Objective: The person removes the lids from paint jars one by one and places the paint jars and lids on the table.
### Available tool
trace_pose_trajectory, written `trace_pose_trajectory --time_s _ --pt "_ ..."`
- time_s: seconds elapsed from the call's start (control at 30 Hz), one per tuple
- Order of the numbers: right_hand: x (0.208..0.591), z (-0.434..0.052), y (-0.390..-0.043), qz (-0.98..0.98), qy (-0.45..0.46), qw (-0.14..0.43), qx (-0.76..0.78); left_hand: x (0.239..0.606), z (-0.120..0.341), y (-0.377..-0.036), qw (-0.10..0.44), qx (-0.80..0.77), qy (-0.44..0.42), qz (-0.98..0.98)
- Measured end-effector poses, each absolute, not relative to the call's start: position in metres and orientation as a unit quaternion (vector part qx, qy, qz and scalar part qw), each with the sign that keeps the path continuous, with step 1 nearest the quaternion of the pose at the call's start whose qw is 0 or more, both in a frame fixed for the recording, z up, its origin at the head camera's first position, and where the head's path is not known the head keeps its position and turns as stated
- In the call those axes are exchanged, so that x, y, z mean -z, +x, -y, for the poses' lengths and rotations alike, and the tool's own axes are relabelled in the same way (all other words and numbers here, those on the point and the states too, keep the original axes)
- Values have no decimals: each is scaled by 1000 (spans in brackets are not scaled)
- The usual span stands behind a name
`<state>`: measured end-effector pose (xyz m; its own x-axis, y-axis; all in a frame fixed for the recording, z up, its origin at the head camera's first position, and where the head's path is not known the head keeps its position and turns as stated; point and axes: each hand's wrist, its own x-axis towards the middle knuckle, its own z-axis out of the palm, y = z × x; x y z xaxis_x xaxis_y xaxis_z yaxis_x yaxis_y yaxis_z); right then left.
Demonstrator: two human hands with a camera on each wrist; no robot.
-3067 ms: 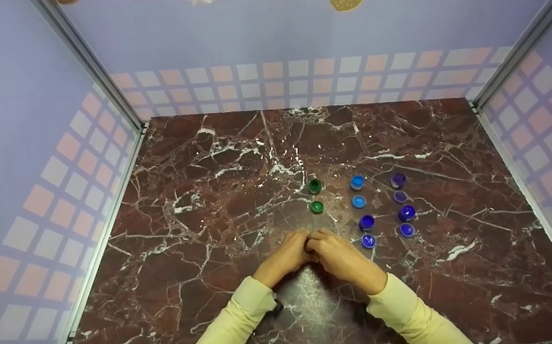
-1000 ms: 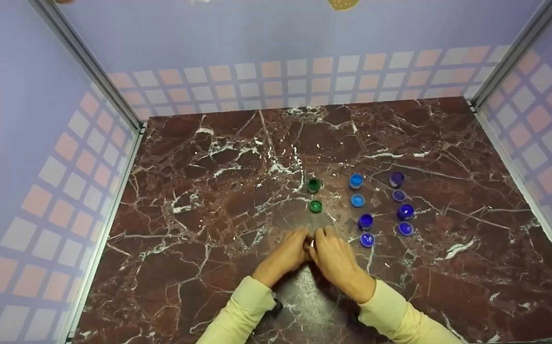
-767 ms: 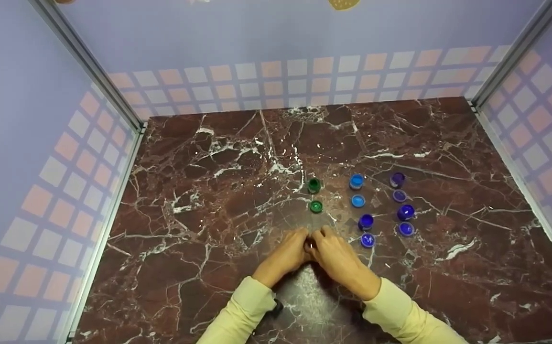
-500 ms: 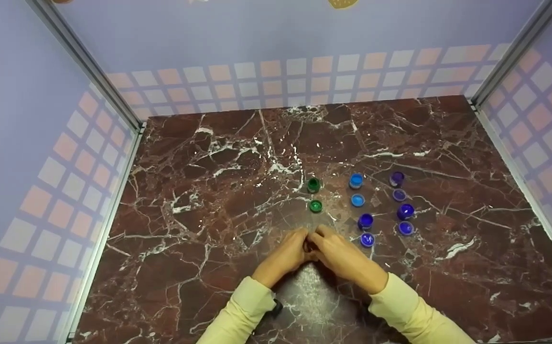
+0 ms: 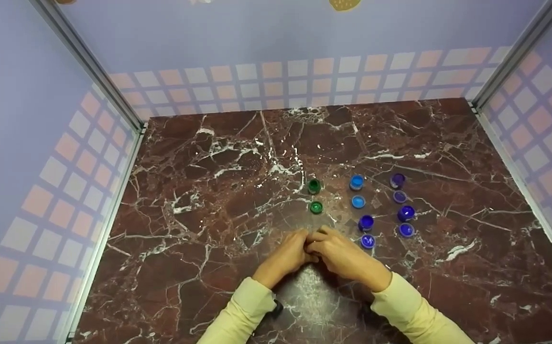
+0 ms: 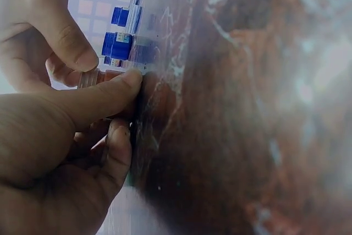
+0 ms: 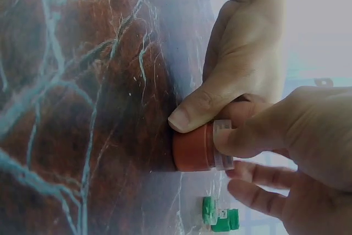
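Observation:
Both hands meet around a small red-brown paint jar (image 7: 191, 151) with a clear ridged lid (image 7: 224, 160). My left hand (image 5: 290, 253) grips the body low by the table; its thumb lies along the jar in the right wrist view. My right hand (image 5: 335, 251) pinches the lid with thumb and fingers. In the left wrist view the lid's ridges show between the two hands, the rest mostly covered by fingers. From the head view the jar is hidden beneath the hands. Nearest to them stand an open blue jar (image 5: 366, 222) and its upturned lid (image 5: 367, 241).
Further back on the marbled table (image 5: 199, 191) are an open green jar (image 5: 314, 186), a light-blue jar (image 5: 357, 182), a violet jar (image 5: 398, 180) and a dark-blue jar (image 5: 406, 213), each with its lid in front. Patterned walls (image 5: 276, 38) enclose the back and sides.
My right hand has turned back and forth at the wrist over the lid, its forearm swinging inward and then outward again. My left hand has stayed in place. The other jars have not moved.

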<state>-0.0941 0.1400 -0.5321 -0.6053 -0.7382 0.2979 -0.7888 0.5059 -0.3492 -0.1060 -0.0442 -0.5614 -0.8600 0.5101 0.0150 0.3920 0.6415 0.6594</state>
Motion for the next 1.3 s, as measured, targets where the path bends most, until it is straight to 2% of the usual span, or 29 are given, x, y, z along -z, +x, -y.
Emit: trace_pose_trajectory --time_s 0.37,0.67,0.8,1.3 --pt "536 -148 -96 847 430 49 -309 561 44 -107 93 -352 252 -897" --pt "534 -146 -95 896 197 103 -383 561 46 -106 92 -374 253 -888" --pt "533 -143 -94 904 142 118 -386 561 44 -107 97 -381 242 -887" --pt "532 -115 -68 955 143 140 -221 563 45 -105 57 -354 268 -894"
